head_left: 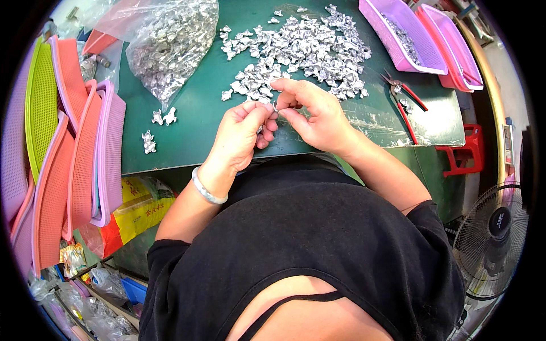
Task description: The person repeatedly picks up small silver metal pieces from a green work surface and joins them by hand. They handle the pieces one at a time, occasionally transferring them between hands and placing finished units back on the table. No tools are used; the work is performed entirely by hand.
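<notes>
My left hand (242, 133) and my right hand (320, 118) meet fingertip to fingertip over the near part of the green table. Between them is a tiny silvery metal piece (275, 106), mostly covered by the fingers. The left thumb and fingers close on it, and the right thumb and forefinger pinch at its edge. Just beyond the hands spreads a heap of small silver metal castings (313, 48). To the left lie three little silver figures: an upper pair (164, 117) close together and a single figure (149, 142) nearer me.
A clear plastic bag (173, 51) full of castings sits back left. Red-handled cutters (398, 94) lie at right, before a purple basket (418, 48) holding small parts. Stacked plastic baskets (79, 153) crowd the left edge. A red stool (466, 150) and a fan (495, 244) stand at right.
</notes>
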Tool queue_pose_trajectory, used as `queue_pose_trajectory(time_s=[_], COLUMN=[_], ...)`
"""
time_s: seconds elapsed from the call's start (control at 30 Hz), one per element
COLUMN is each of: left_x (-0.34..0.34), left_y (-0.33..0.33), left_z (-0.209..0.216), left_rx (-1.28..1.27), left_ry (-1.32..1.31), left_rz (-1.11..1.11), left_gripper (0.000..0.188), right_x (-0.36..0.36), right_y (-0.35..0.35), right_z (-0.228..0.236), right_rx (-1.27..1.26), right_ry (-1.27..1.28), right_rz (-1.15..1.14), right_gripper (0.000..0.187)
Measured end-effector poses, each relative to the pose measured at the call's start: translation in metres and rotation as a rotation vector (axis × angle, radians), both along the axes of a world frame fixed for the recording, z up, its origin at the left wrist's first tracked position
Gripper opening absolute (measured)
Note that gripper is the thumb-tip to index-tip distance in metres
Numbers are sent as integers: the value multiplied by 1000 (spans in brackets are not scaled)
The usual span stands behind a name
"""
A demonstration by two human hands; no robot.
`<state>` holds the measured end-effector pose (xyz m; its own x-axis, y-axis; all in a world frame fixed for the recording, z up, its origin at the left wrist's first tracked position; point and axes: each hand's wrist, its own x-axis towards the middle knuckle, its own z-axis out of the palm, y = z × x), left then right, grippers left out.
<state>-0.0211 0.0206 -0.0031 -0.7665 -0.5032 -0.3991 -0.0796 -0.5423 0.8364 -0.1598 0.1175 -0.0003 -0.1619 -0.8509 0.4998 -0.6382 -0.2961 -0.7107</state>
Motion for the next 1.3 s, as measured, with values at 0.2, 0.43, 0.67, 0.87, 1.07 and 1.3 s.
queue_pose_trajectory(time_s=[0.2, 0.43, 0.67, 0.87, 1.07, 1.3], left_x=[1, 2, 2, 1, 1, 4], left_y=[-2, -1, 0, 1, 1, -1], left_z=[-1, 1, -4, -7, -7, -9], left_rx=[75, 111, 57, 27, 23, 7], left_ry=[22, 38, 97, 131, 170, 178], left_rz=[3, -14, -19, -5, 10, 21], left_gripper=[16, 16, 15, 8, 12, 12], right_x=[-5, -5, -5, -5, -4, -13], right_y=[0, 3, 3, 4, 4, -2], right_z=[-3, -1, -3, -3, -1, -9], right_rx=[-23, 200, 206, 206, 187, 153], right_ry=[-220, -545, -612, -653, -675, -404], right_rz=[-78, 12, 54, 68, 96, -98], right_gripper=[39, 38, 40, 42, 43, 40])
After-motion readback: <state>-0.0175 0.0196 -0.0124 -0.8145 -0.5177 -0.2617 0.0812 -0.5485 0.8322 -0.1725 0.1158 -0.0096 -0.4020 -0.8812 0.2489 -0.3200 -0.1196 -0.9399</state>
